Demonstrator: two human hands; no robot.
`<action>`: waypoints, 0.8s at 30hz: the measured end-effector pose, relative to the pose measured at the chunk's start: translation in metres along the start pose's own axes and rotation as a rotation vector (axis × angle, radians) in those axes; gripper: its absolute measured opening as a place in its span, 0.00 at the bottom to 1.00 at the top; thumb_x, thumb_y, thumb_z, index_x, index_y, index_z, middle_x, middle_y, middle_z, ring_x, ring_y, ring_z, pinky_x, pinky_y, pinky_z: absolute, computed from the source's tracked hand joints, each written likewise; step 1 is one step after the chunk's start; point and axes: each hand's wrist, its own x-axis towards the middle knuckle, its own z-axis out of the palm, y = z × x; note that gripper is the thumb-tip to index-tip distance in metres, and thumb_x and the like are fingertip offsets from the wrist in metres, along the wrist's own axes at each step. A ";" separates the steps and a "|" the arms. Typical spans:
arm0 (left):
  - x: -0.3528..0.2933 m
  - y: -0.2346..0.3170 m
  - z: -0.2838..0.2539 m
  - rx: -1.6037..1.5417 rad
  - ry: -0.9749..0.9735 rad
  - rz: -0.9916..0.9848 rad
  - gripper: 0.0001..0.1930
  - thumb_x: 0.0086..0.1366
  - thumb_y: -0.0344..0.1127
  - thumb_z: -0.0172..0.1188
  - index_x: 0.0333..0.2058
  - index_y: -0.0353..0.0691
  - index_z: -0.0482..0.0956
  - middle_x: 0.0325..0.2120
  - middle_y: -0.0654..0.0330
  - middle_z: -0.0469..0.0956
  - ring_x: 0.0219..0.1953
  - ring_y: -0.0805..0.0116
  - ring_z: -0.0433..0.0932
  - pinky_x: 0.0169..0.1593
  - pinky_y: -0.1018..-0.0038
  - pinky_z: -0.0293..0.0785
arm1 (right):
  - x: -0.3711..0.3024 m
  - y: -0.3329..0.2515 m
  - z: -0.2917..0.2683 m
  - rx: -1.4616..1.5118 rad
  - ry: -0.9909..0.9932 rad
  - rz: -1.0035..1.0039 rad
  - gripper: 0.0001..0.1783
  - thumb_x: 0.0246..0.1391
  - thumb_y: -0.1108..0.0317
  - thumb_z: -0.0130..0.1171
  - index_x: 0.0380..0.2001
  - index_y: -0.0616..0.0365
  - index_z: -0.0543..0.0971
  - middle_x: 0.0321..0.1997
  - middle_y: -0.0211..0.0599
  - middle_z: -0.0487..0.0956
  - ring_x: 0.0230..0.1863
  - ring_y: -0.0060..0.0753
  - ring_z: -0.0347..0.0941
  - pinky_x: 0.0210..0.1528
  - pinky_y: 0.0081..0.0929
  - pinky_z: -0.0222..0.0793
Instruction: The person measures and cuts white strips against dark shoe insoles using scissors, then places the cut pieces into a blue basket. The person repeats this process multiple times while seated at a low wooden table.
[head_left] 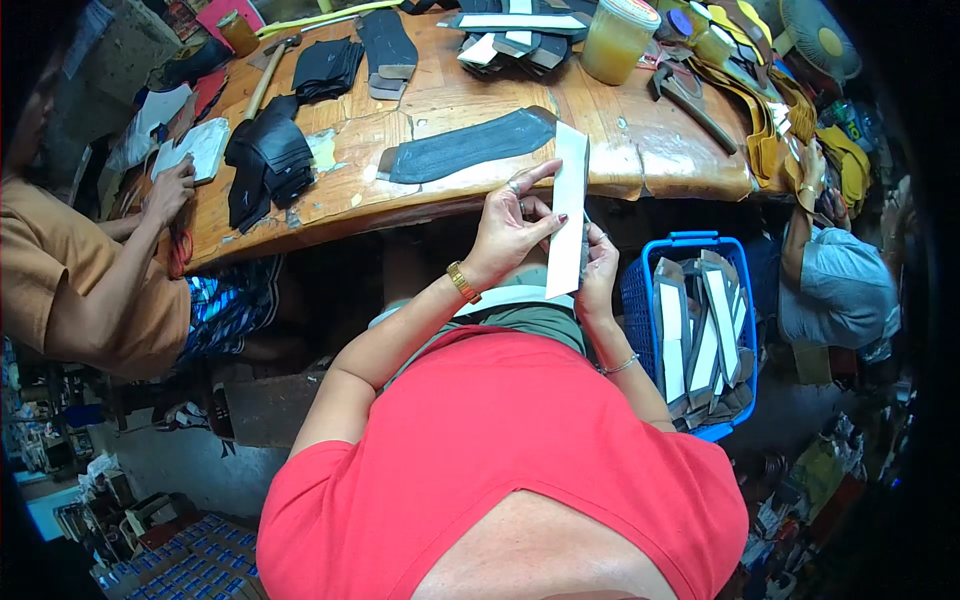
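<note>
Just off the near edge of the wooden bench [640,150], both hands grip one long white strip [568,215] held upright, the left hand [505,232] pinching its side and the right hand [598,262] steadying the lower part, apparently for close handling, with a blue basket [640,300] of similar pieces within reach at right.

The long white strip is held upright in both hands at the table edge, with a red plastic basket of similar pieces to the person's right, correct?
Not quite. The head view shows the basket is blue, not red. The rest holds: left hand and right hand grip the long white strip upright at the wooden table edge, the basket on the person's right.
</note>
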 end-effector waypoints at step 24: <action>-0.013 0.034 -0.069 -0.019 0.005 -0.080 0.33 0.60 0.20 0.59 0.65 0.38 0.64 0.57 0.61 0.70 0.36 0.84 0.69 0.41 0.85 0.70 | 0.065 -0.043 -0.055 -0.532 -0.080 0.064 0.17 0.51 0.58 0.70 0.33 0.62 0.81 0.24 0.31 0.79 0.22 0.22 0.75 0.26 0.18 0.70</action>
